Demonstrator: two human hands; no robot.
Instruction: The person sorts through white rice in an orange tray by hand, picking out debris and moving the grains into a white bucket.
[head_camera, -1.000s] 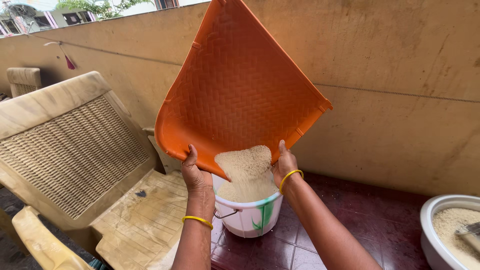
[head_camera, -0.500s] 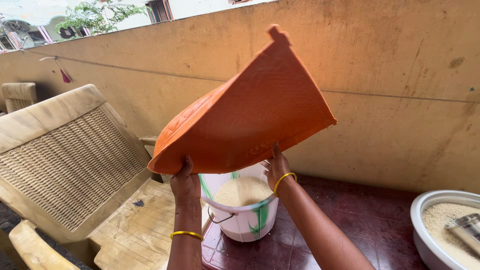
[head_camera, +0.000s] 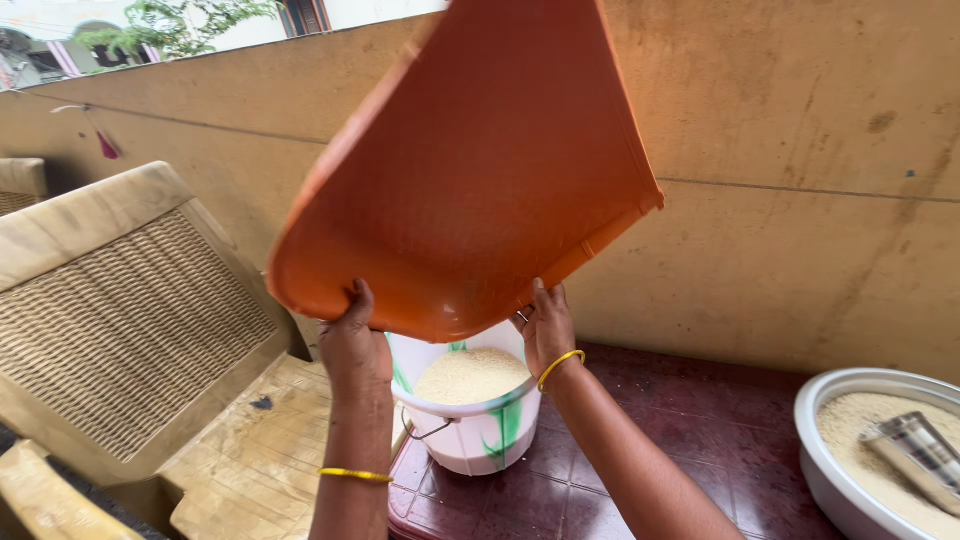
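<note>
An orange plastic winnowing tray (head_camera: 470, 170) is held up in both hands, tipped steeply so that its smooth underside is turned toward the camera and its broad curved edge hangs lowest. The left hand (head_camera: 355, 350) is clamped on that lower edge at its left corner, the thumb pressed against the near face while the other fingers are hidden behind the tray. The right hand (head_camera: 545, 330) grips the same edge farther to the right, its fingers (head_camera: 540, 300) laid flat and upward against the tray's near face (whether a thumb is hooked behind cannot be told). The tray thus rises above and beyond both sets of fingers, its narrow end cut off by the top of the view.

Directly beneath the lowered edge, between the two wrists, a white bucket (head_camera: 480, 430) with green markings stands on the dark red tiled floor (head_camera: 720, 440); it is filled nearly to the rim with pale grain (head_camera: 470, 375). A yellow bangle (head_camera: 355, 475) is worn on the left wrist and another on the right.

To the left a beige wicker-backed plastic chair (head_camera: 130, 320) is seen. At the lower right a white basin (head_camera: 830, 450) of the same grain holds a steel cup (head_camera: 915, 450). A tan wall (head_camera: 800, 200) closes the background.
</note>
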